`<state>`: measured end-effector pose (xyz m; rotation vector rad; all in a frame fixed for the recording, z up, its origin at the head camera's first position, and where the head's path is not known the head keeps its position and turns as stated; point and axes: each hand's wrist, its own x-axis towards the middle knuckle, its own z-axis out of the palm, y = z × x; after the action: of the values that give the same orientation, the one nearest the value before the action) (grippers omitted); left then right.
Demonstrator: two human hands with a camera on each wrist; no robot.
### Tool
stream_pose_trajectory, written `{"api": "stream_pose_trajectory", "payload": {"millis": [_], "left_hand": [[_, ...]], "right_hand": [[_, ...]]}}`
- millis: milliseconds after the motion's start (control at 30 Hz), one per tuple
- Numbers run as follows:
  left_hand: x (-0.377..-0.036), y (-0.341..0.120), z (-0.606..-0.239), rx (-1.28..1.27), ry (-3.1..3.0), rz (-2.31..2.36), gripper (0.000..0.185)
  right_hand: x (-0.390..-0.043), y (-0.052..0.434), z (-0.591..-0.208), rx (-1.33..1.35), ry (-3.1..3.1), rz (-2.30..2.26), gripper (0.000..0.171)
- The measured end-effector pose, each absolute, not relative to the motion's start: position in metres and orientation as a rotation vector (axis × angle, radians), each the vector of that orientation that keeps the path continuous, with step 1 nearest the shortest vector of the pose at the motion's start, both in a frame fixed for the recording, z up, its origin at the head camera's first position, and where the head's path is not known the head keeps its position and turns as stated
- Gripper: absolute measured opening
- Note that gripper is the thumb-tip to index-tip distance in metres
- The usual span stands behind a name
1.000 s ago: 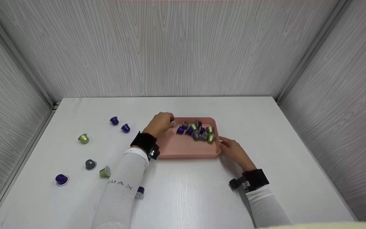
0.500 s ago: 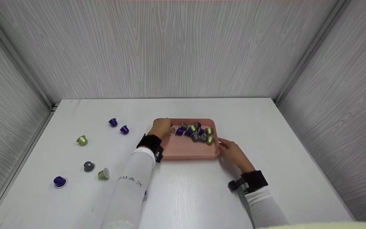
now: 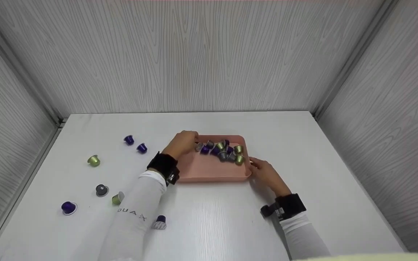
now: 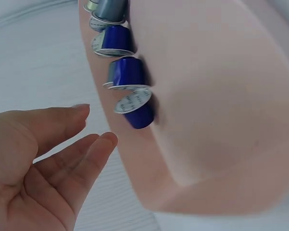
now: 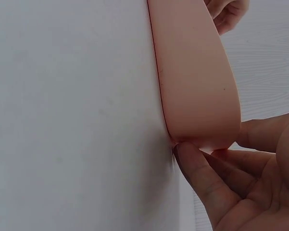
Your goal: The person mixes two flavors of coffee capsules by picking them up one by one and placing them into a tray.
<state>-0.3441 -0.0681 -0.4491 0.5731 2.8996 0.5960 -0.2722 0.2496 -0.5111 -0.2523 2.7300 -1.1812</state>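
Observation:
A pink rectangular tray point(image 3: 212, 174) stands on the white table, with several purple, green and grey coffee capsules gathered toward its back wall. My left hand point(image 3: 184, 142) is over the tray's back left corner. In the left wrist view, its thumb and fingers point(image 4: 103, 147) are apart with nothing between them. Just beyond the fingertips, a blue-purple capsule point(image 4: 140, 115) lies tilted in the tray, foil lid showing, beside another blue-purple one point(image 4: 127, 72). My right hand point(image 3: 267, 174) holds the tray's front right corner from outside, fingers point(image 5: 197, 166) low and thumb at the rim.
Left of the tray, loose capsules lie scattered: two purple ones at the back, a green capsule point(image 3: 94, 160), a grey one point(image 3: 102, 190), another green one point(image 3: 117, 198) and a purple one point(image 3: 68, 207). One more purple capsule point(image 3: 160, 219) lies by my left sleeve.
My left hand lowered a capsule into the tray's back left part, let go of it, then drew back slightly to the left. My right hand stays at the tray corner.

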Motion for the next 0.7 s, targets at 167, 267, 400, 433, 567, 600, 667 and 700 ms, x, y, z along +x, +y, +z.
{"api": "stream_pose_trajectory", "payload": {"millis": [167, 267, 400, 433, 567, 600, 667, 700], "left_hand": [[-0.332, -0.073, -0.439, 0.682, 2.892, 0.529, 0.028], [-0.323, -0.078, -0.435, 0.752, 2.883, 0.536, 0.032], [-0.315, -0.086, -0.437, 0.992, 2.872, 0.641, 0.052], [-0.313, -0.088, -0.439, 1.056, 2.861, 0.676, 0.058], [-0.303, -0.100, -0.444, 1.109, 2.817, 0.719, 0.061], [-0.300, -0.103, -0.445, 1.086, 2.811, 0.702, 0.057], [-0.297, -0.109, -0.446, 1.046, 2.806, 0.647, 0.057], [-0.295, -0.112, -0.447, 1.039, 2.804, 0.610, 0.060]], "right_hand": [[-0.273, 0.250, -0.512, -0.243, 2.725, -1.193, 0.047], [-0.274, 0.250, -0.512, -0.237, 2.727, -1.195, 0.047], [-0.274, 0.250, -0.511, -0.246, 2.738, -1.192, 0.046], [-0.275, 0.249, -0.512, -0.252, 2.740, -1.189, 0.046], [-0.274, 0.249, -0.513, -0.259, 2.749, -1.182, 0.045], [-0.274, 0.249, -0.513, -0.247, 2.746, -1.188, 0.045], [-0.273, 0.248, -0.512, -0.228, 2.734, -1.203, 0.045], [-0.273, 0.248, -0.512, -0.222, 2.731, -1.213, 0.045]]}}
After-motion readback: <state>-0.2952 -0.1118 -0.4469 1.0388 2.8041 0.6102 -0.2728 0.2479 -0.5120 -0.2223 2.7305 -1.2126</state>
